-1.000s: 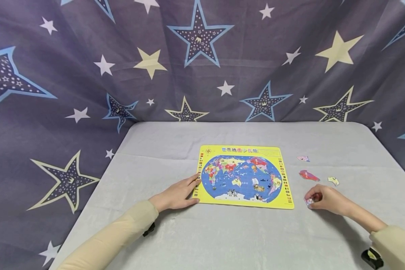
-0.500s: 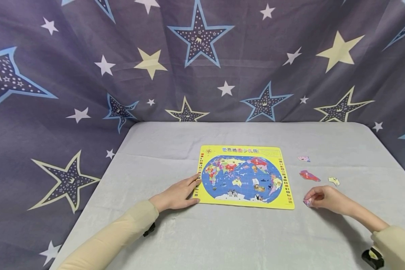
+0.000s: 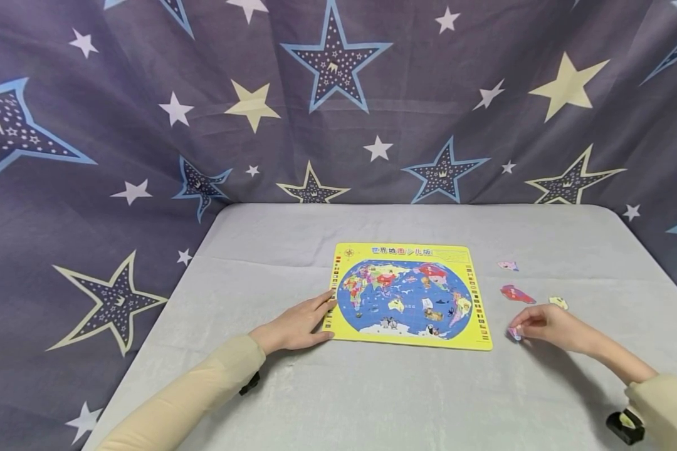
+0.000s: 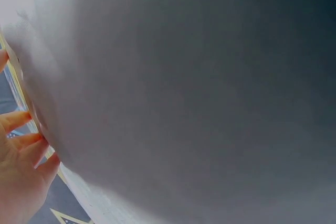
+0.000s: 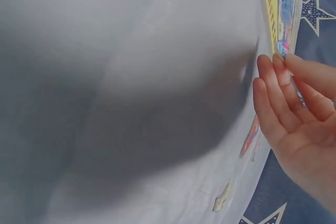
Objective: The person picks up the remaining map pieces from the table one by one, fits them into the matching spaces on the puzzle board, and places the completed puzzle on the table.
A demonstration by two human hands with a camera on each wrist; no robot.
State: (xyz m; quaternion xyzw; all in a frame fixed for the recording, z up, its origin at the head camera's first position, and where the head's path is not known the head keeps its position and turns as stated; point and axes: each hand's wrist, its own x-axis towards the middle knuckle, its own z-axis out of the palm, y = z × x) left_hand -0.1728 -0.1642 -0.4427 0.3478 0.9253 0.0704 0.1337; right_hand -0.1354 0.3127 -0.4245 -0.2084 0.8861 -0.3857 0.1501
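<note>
A yellow-bordered world map puzzle board (image 3: 417, 341) lies flat on the table, its oval map blue with coloured continents. My left hand (image 3: 294, 324) rests at the board's left edge, fingers spread, fingertips on the yellow border. To the right of the board, my right hand (image 3: 556, 330) pinches a small pink and blue puzzle piece (image 3: 514, 334) between thumb and fingertips, close over the table. The fingers cover part of this piece. In the right wrist view, the other fingers of the right hand (image 5: 299, 121) extend beside the pinch.
Beyond the right hand lie three loose puzzle pieces: a pink and blue one (image 3: 508, 266), a red one (image 3: 517, 294) and a pale yellow one (image 3: 558, 303). Grey cloth covers the table (image 3: 372, 401). A dark star-patterned curtain (image 3: 350, 150) hangs along the back and left.
The right hand has lifted slightly and turned the pinched puzzle piece, which lay flatter one second ago. The left hand and the board have stayed in place.
</note>
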